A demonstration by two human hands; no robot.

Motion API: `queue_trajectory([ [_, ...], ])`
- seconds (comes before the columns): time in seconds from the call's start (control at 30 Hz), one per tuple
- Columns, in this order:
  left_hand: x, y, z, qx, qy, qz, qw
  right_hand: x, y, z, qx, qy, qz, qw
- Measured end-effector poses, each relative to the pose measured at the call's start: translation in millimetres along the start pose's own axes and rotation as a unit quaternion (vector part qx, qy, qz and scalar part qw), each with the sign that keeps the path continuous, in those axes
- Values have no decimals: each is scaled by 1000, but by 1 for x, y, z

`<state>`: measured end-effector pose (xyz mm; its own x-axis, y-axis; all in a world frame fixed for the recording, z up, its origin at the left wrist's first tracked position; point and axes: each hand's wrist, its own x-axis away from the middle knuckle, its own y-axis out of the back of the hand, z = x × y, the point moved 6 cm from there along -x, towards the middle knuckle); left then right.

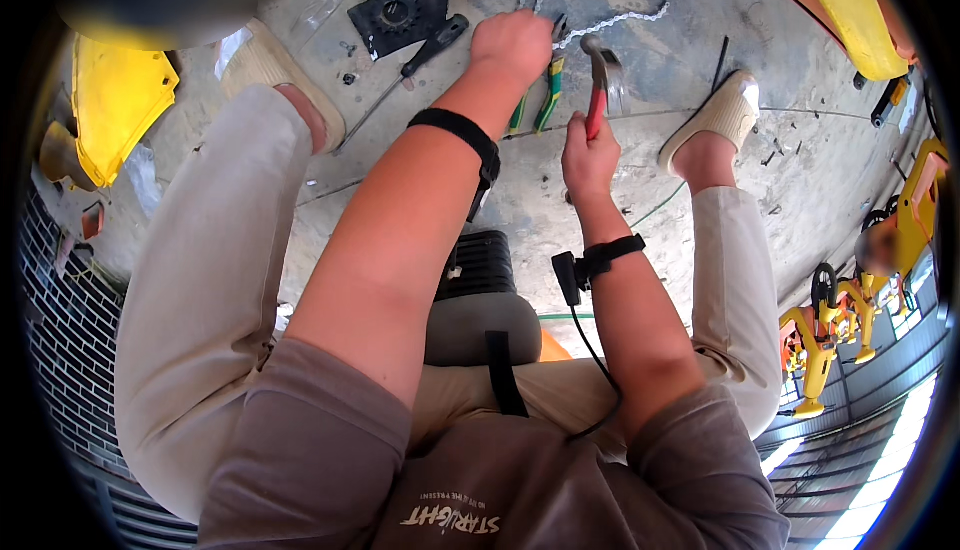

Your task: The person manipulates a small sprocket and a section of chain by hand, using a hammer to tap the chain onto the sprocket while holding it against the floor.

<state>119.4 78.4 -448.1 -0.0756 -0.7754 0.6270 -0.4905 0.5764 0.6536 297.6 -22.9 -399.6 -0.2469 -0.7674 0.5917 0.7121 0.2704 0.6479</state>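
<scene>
Silver chain [632,17] | just beside left hand [512,40] | hammer [604,80] in right hand [591,157]

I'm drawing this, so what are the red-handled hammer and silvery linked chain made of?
The red-handled hammer: head likely steel, grey and shiny; its red grip maybe rubber or plastic, evenly coloured. The silvery linked chain: probably bare metal, since its links glint.

The floor [680,65] is bright; curved edges fade black.
</scene>
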Motion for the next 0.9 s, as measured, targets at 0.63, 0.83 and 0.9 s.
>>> queue_trajectory([
  [0.63, 4, 6, 11, 20, 39, -76, 996, -5, -11, -10, 26, 5, 23, 999],
  [0.83, 22, 3, 24, 50, -78, -170, 981, -2, -6, 3, -36, -11, 21, 999],
  [0.9, 25, 1, 30, 33, -101, -177, 978, -3, -6, 6, -37, -15, 26, 999],
])
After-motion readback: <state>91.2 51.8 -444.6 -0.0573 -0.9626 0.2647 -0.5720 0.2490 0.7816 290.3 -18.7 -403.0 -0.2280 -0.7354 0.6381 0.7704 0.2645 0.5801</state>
